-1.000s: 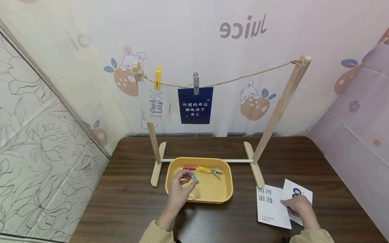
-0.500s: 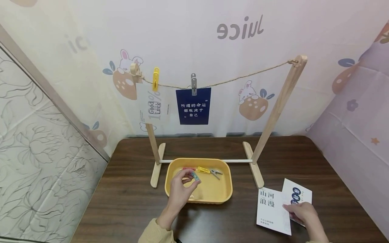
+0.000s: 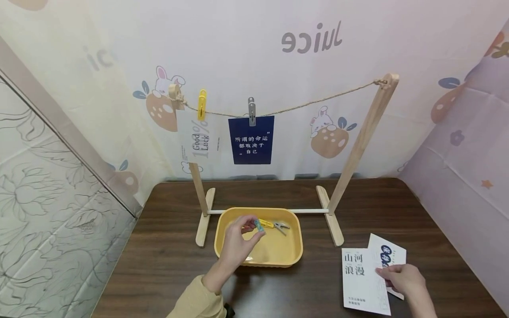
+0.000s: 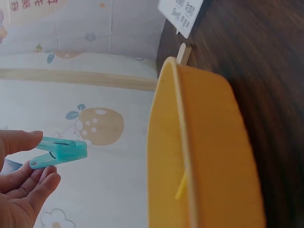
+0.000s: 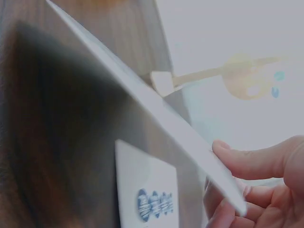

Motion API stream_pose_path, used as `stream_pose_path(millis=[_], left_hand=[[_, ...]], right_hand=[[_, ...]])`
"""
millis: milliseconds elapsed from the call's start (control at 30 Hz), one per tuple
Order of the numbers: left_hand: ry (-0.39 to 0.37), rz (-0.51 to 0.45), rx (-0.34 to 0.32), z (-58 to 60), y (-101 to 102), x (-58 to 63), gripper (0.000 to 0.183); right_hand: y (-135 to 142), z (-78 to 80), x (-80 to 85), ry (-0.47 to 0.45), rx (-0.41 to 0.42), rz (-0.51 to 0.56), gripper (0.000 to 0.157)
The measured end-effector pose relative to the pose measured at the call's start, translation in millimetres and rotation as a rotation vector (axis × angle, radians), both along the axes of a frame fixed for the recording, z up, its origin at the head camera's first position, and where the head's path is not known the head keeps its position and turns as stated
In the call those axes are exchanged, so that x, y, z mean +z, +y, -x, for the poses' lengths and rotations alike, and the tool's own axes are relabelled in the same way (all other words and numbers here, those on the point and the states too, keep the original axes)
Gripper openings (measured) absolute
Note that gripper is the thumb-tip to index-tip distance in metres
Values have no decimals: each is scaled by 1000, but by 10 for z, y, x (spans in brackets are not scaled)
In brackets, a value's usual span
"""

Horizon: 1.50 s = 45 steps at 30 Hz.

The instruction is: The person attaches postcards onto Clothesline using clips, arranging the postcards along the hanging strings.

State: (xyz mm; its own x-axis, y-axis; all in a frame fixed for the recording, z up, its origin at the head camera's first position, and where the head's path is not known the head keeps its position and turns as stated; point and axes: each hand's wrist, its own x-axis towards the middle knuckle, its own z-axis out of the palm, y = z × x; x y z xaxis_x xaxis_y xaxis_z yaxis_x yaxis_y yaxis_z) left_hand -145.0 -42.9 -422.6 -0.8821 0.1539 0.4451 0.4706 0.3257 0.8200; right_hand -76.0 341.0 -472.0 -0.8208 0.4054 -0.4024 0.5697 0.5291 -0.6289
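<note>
Dark wooden table [image 3: 167,265], backed by a printed curtain [image 3: 278,75]. Yellow basin [image 3: 278,251] taken as landmark. Above it, a teal clip [image 3: 259,225] is pinched by the left hand [image 3: 234,243], thumb and fingers parted only by the clip's arms. Right of the basin, a white card [image 3: 363,289] is held tilted off the table, its edge nipped in the right hand [image 3: 406,280]. Also right of the basin, a second card [image 3: 397,253] is partly covered by the first. Behind and above the basin, a blue card [image 3: 251,152] is hung from a cord [image 3: 326,97].
</note>
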Motion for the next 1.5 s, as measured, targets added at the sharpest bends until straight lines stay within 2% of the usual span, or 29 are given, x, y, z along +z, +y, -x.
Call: stream_pose_path(millis=[167,267,400,533,600,633,733,767,800,867,933,1033,1067,1200,1500], left_hand=[[29,65,-21,31,-1,134,25],[46,87,-50,52,-5,208,26],[81,112,-83,84,-12,345,27],[132,161,-98,130,-12,489,25],[164,182,-108,153,-3,555,25],[175,183,-121,163,3,586,25],[193,183,-155,178,29,687,26],[197,181,-166,183,39,720,26],[196,182,-178,188,48,751,26],[197,188,-197,197,70,818,26],[200,194,-214,212,92,878,26],[210,209,-236,234,128,974,27],[217,214,-242,241,140,1007,27],[249,235,-256,271,188,1136,27],[295,254,-289,348,274,1451,24]], right_hand=[[-68,14,151,76,51,-85,39],[-55,64,152,138,79,-135,37],[58,168,-63,263,104,-230,36],[162,296,-242,368,131,-259,36],[295,422,-468,448,148,-279,33],[291,455,-471,467,154,-269,33],[196,510,-341,583,174,-234,26],[107,502,-195,599,185,-209,26],[-34,463,52,599,201,-163,28],[-257,414,420,647,219,-85,25],[-431,386,692,662,231,-96,27],[-610,396,952,692,240,-129,22],[-665,398,1043,674,249,-160,24],[-773,461,1204,707,276,-156,19],[-888,632,1422,793,314,-143,13]])
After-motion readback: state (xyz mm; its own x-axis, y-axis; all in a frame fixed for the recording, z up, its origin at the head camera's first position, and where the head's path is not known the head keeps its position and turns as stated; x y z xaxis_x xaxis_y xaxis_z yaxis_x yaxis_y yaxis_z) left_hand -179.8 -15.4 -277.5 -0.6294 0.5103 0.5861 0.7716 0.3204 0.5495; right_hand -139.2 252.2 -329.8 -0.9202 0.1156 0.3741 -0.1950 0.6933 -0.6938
